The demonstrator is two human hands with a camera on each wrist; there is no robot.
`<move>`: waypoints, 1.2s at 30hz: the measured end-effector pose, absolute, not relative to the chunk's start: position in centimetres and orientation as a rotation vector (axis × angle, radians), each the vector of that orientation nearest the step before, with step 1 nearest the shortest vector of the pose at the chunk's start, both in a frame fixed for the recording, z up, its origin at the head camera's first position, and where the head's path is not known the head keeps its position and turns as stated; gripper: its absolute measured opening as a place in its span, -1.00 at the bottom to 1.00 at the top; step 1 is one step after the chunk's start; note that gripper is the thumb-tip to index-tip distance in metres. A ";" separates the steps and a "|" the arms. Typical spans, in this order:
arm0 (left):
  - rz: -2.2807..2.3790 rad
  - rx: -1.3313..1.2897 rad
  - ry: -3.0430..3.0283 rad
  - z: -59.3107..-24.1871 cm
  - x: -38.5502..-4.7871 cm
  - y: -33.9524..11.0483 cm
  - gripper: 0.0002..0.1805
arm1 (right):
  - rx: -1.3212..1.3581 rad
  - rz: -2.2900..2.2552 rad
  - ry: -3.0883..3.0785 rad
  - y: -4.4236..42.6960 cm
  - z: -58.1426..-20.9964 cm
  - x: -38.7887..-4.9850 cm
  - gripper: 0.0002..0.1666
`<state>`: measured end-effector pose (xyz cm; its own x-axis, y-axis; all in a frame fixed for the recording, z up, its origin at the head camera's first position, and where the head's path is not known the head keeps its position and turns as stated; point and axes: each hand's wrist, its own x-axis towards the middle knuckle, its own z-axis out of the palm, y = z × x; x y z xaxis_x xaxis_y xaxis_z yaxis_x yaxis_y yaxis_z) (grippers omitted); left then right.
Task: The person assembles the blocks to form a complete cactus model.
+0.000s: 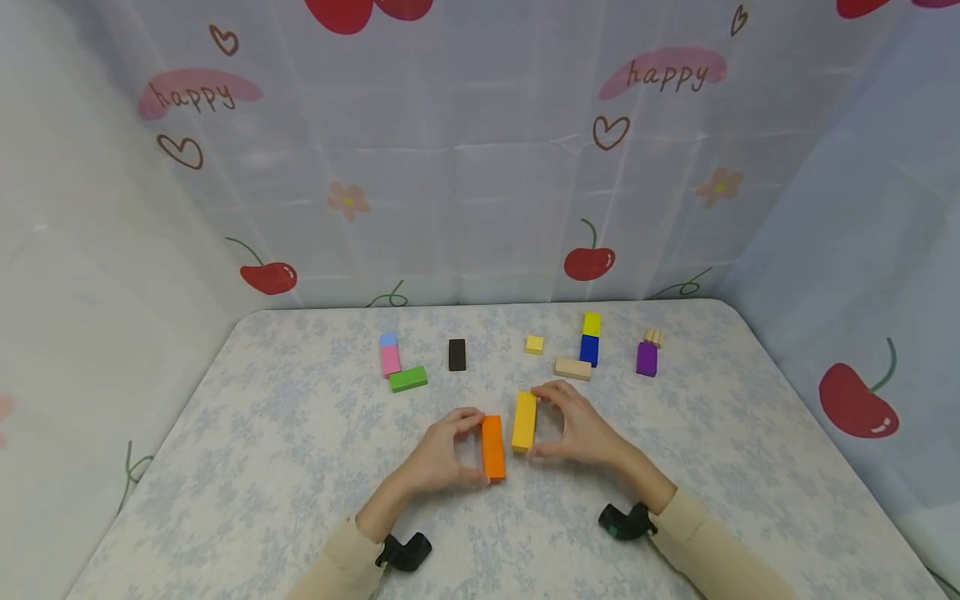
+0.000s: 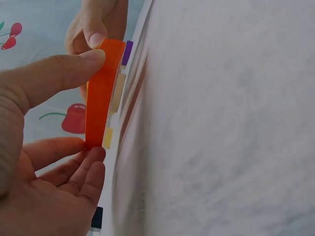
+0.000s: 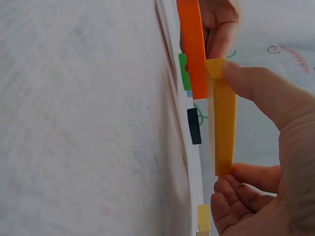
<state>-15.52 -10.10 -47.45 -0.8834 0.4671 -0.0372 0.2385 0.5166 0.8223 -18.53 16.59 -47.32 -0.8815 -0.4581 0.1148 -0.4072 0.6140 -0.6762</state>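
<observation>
My left hand pinches a long orange block by its two ends, thumb at the near end and fingertips at the far end. To its right, my right hand holds a long yellow block the same way. The two blocks stand side by side with a narrow gap between them, the yellow one slightly farther off. In the left wrist view the orange block hides the yellow one. The right wrist view has both the yellow block and the orange block. Whether either block touches the table, I cannot tell.
Beyond my hands on the patterned table lie pink, green, black, pale yellow, beige, blue, bright yellow and purple blocks. A printed curtain hangs behind.
</observation>
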 end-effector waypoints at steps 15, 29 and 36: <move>1.316 0.684 2.416 -48.4 -12.5 -9.2 -0.06 | -0.790 -1.181 2.726 16.1 -47.3 -20.0 0.00; 1.246 0.791 2.529 -48.7 -10.7 -8.3 -0.03 | -0.900 -1.123 2.677 15.0 -47.6 -20.9 -0.01; 1.233 0.776 2.543 -48.7 -10.4 -8.2 -0.05 | -0.884 -1.109 2.653 15.2 -48.2 -21.1 -0.01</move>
